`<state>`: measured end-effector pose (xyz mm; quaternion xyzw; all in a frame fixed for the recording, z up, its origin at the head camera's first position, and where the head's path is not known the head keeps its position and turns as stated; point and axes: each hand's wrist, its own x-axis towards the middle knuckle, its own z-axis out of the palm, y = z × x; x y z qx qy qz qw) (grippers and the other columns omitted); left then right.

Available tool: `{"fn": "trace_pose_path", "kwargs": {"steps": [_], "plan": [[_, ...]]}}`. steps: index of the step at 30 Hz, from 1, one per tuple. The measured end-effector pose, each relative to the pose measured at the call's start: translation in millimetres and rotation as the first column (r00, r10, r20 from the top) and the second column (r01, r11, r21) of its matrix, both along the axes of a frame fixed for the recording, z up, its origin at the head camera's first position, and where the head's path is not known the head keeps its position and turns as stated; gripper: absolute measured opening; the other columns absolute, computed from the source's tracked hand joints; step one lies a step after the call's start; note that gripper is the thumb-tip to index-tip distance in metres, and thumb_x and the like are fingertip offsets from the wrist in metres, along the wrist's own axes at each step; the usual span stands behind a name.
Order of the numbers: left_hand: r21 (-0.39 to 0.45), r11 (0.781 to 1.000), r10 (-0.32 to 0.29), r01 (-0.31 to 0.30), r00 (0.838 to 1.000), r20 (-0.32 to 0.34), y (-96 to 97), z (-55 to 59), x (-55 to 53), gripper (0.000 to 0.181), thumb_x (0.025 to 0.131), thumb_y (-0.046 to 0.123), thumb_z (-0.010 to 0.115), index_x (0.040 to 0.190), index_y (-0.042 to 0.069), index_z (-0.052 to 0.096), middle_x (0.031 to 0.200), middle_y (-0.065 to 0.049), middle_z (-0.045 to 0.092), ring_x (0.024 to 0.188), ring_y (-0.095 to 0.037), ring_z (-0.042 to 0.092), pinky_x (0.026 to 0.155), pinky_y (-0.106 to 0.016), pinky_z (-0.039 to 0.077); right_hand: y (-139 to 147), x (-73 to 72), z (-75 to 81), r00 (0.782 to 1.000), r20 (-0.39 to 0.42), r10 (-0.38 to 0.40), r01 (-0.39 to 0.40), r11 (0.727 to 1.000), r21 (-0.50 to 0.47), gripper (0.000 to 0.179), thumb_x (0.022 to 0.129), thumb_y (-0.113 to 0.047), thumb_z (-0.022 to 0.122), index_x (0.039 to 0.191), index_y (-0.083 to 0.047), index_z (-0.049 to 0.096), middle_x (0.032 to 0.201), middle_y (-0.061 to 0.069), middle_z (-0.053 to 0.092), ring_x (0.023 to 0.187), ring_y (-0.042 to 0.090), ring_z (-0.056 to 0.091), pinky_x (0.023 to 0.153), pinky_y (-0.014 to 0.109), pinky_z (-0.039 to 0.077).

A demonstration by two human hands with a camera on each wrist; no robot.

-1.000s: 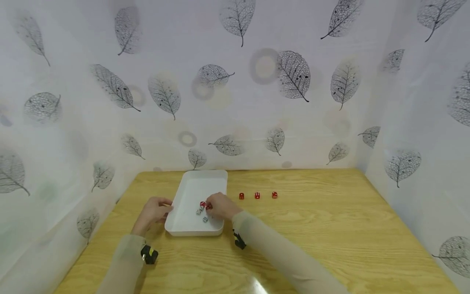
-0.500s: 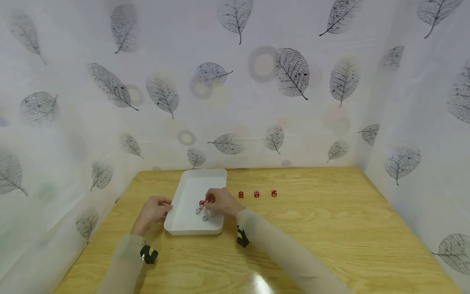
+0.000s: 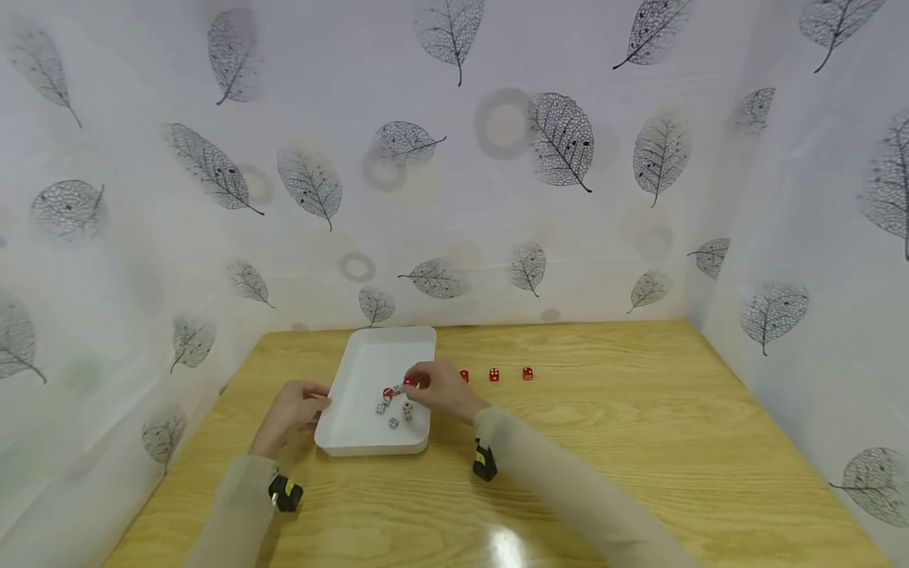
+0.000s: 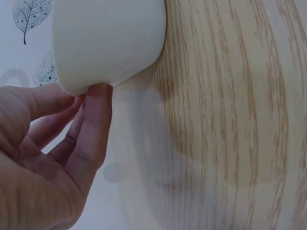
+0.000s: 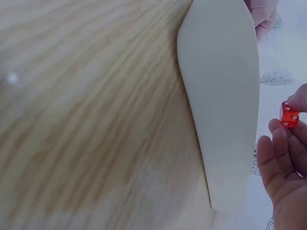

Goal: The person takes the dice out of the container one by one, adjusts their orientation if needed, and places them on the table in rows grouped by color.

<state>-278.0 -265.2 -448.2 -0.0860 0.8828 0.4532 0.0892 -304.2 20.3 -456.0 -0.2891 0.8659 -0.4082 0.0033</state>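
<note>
A white rectangular tray (image 3: 348,430) lies on the table, and my left hand (image 3: 291,414) pinches its left rim between thumb and fingers. In the left wrist view, the thumb and fingertips meet at the edge of the tray's wall. My right hand (image 3: 447,390) is above the tray's right side. Between its thumb and fingers it pinches a translucent red die (image 5: 289,115) with white pips. Below it in the tray lie several white dice (image 3: 408,410) and another red die (image 3: 387,392).
Three red dice stand in a row right of the tray: one partly behind the right hand (image 3: 464,375), a middle die (image 3: 494,375) and a right die (image 3: 527,373). Leaf-printed curtains (image 3: 454,197) enclose the wooden table (image 3: 625,442) at the back and sides.
My right hand has picked a red die from among the others in the tray, raised it and drawn it to the right. The left hand keeps its hold on the rim.
</note>
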Motion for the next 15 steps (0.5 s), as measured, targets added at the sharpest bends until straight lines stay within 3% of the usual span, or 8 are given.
{"fn": "trace_pose_path", "kwargs": {"steps": [15], "plan": [[0.026,0.999,-0.027,0.028,1.000,-0.014,0.7,-0.5,1.7,0.033,0.096,0.006,0.054,0.123,-0.012,0.056,0.108,-0.026,0.065,0.081,-0.021,0.067,0.066,-0.035,0.058,49.6,5.8,-16.3,1.000,0.001,-0.011,0.011,1.000,-0.010,0.019,0.090,-0.017,0.067,0.104,-0.005,0.072,0.093,-0.001,0.070,0.084,0.008,0.061,0.076,0.023,0.052]]}}
